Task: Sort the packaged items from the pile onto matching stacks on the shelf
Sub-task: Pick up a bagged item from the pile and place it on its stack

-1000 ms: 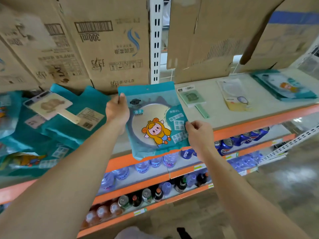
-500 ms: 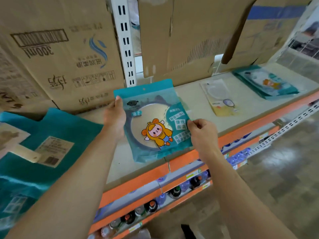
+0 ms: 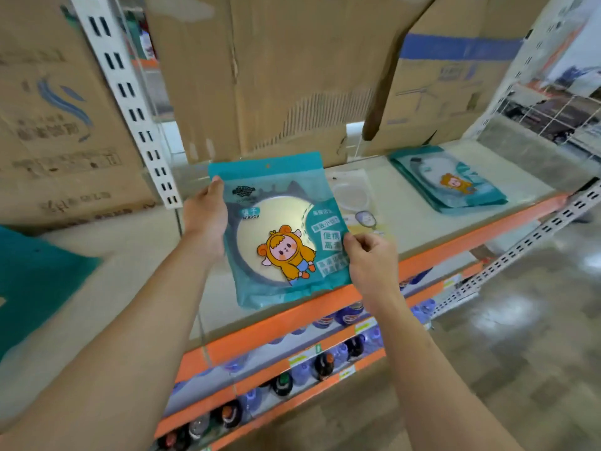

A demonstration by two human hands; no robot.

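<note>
I hold a teal mirror packet (image 3: 283, 229) with a cartoon figure in an orange hood, upright above the shelf's front edge. My left hand (image 3: 205, 219) grips its left edge, thumb on the front. My right hand (image 3: 369, 255) pinches its lower right edge. A stack of the same teal mirror packets (image 3: 448, 183) lies flat at the right end of the shelf (image 3: 422, 219). A pale yellow packet (image 3: 357, 203) lies between that stack and the held packet, partly hidden by it. A corner of the teal pile (image 3: 35, 278) shows at the far left.
Big cardboard boxes (image 3: 286, 76) stand along the back of the shelf. A white slotted upright (image 3: 130, 102) rises left of centre. Orange-edged lower shelves (image 3: 292, 362) hold bottles and cans. A wire rack (image 3: 559, 115) is at the far right, above a glossy floor.
The view has swung right: the pile has slid off to the left and the teal stack has come nearer. Both hands keep the same hold and have carried the packet rightward along the shelf.
</note>
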